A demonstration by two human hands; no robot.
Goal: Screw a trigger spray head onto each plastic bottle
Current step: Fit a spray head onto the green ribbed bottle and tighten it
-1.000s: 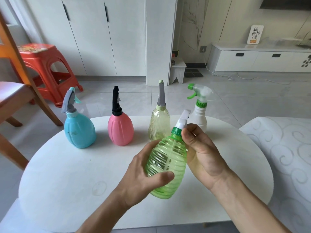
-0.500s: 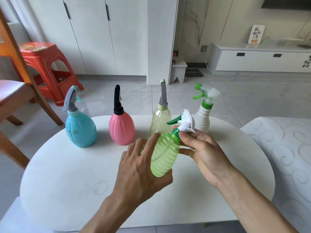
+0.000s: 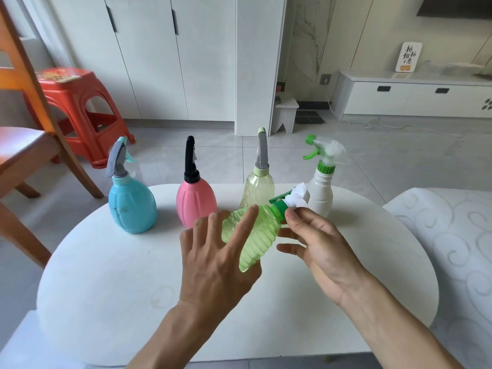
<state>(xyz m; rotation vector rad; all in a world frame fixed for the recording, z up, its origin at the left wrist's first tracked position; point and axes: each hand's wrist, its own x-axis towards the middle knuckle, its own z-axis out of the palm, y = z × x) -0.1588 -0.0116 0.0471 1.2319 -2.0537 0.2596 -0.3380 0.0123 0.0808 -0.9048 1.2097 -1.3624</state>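
green ribbed bottle (image 3: 255, 235) tilted above the table (image 3: 106, 262) middle. left hand (image 3: 218, 262) spread, cradling its body; right hand (image 3: 319, 249) pinches the trigger spray head (image 3: 296, 198) collar. looks light, thin-walled, squashy: hold the ribs, twist at the collar.

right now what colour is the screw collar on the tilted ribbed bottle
Dark green collar, against the pale green bottle; the head view shows it best.

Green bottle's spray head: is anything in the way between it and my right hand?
Nothing visible. Your right hand is at the spray head, thumb on its dark green collar, with the green bottle tilted across your left hand. The white bottle stands close behind, but not between them.
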